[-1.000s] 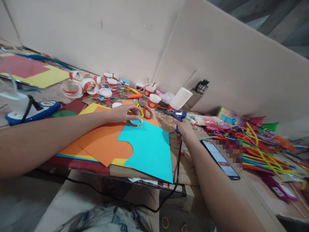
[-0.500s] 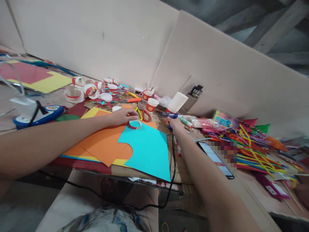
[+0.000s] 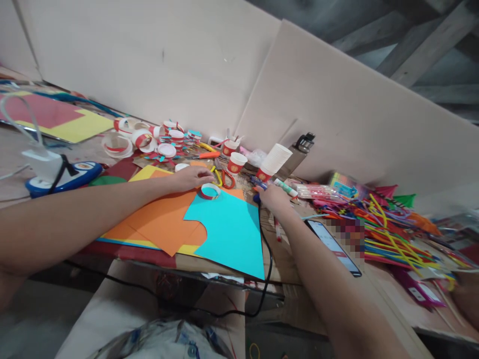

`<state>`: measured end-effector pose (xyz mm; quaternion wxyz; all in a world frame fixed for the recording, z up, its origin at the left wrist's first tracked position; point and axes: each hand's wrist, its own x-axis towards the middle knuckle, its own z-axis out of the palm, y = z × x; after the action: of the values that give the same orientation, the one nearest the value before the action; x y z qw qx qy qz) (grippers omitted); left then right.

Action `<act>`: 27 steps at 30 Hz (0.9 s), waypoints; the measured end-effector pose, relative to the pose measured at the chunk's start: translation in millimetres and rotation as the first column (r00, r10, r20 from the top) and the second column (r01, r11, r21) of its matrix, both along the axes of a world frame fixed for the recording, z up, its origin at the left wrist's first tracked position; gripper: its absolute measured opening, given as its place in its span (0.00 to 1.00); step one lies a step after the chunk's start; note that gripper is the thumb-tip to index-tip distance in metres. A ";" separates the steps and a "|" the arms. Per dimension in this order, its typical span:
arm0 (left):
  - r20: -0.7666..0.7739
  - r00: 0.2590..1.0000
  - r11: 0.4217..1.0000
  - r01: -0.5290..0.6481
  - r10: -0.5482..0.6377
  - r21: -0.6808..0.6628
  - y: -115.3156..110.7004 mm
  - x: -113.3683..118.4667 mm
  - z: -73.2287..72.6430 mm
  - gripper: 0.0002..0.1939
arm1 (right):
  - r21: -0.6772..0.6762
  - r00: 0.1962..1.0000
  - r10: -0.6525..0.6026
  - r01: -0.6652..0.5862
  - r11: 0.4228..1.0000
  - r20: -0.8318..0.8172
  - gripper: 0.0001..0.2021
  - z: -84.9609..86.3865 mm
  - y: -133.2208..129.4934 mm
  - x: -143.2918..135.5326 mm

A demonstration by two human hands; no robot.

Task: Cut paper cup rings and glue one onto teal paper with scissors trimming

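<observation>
My left hand [image 3: 192, 178] rests over the orange paper [image 3: 160, 219] with its fingers loosely bent and apart. Just below its fingertips a short ring cut from a paper cup [image 3: 210, 196] stands on a turquoise sheet [image 3: 232, 229] with a curved piece cut out; whether they touch I cannot tell. My right hand [image 3: 275, 198] is closed around a blue glue gun [image 3: 258, 183], its tip pointing left and away. The gun is mostly hidden by the fingers, and a black cord [image 3: 268, 244] runs down from it past the table edge.
Scissors [image 3: 227, 179] and a red paper cup [image 3: 236, 162] stand beyond the ring. Behind are stacked white cups [image 3: 276, 158] and a bottle [image 3: 297, 154]. Cup rings [image 3: 144, 141] lie left, near a power strip [image 3: 80, 172]. On the right are a phone [image 3: 333, 248] and pipe cleaners [image 3: 385, 229].
My right hand has shifted slightly down and right with the glue gun, showing more of the stacked cups. My left hand and the ring stay nearly in place; the view has tilted slightly.
</observation>
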<state>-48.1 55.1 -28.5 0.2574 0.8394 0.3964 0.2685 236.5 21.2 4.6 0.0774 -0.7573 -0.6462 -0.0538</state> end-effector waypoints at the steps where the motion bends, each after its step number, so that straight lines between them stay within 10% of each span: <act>1: -0.012 1.000 1.000 -0.009 0.009 0.008 -0.1 -0.2 0.4 0.21 | 0.026 1.000 -0.003 0.003 1.000 0.019 0.22 2.7 -6.0 -4.9; 7: -0.047 0.997 0.995 -0.063 0.067 0.071 -1.3 0.2 2.3 0.24 | -0.122 0.917 0.393 -0.398 0.909 -0.064 0.20 8.5 -34.8 -48.9; 15: 0.058 0.992 0.993 -0.114 0.113 0.017 2.1 0.7 -2.1 0.25 | -0.232 0.905 0.368 -0.413 0.881 -0.214 0.33 1.5 -30.1 -58.4; 20: 0.284 0.952 0.989 -0.082 0.114 -0.122 0.6 0.8 -1.5 0.26 | -0.120 0.788 0.406 -0.510 0.852 -0.462 0.10 0.0 -16.7 -41.3; 27: 0.628 0.757 0.757 0.301 0.180 -0.580 -8.6 7.5 4.4 0.31 | 0.034 0.543 0.349 -0.506 0.862 -0.764 0.09 8.0 -18.2 -21.8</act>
<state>-40.6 46.5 -24.1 0.6623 0.5620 0.3199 0.3784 214.7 3.0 12.6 0.2737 -0.5325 -0.7228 0.3451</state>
